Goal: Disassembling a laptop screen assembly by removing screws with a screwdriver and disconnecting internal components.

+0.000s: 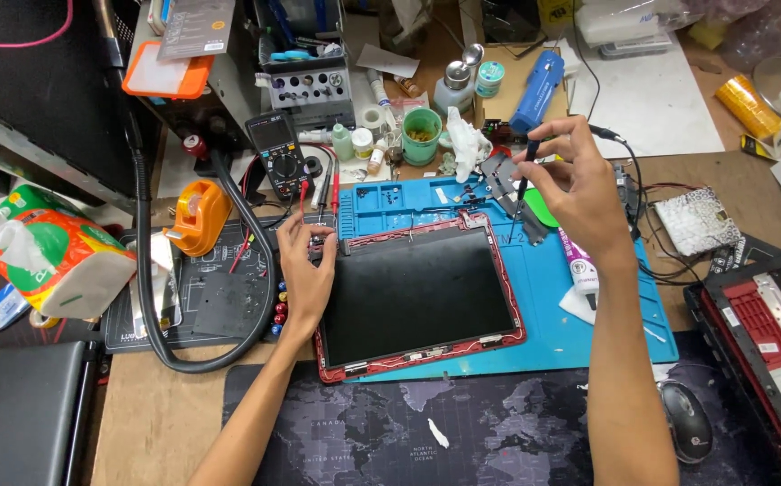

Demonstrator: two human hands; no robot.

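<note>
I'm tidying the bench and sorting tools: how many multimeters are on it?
1. The multimeter stands at the back left of the blue mat, beside the orange tape dispenser, above the left hand. Clutter at the back could hide another.

Laptop lid (419,297) lies flat mid-desk on a work mat (588,315), w/ its near edge over a desk pad (498,432). Left hand (305,270) rests on the lid's left edge. Right hand (575,175) is above the lid's far right corner, fingers (543,144) around a screwdriver (525,175) pointing down. Multimeter (275,153) stands behind the left hand; tape dispenser (197,216) to its left. Cup (422,135) sits behind the mat. Mouse (686,421) lies on the pad at right, laptop base (768,351) right of it. Tissue pack (58,256) at far left, closed laptop (17,414) in front of it.
</note>
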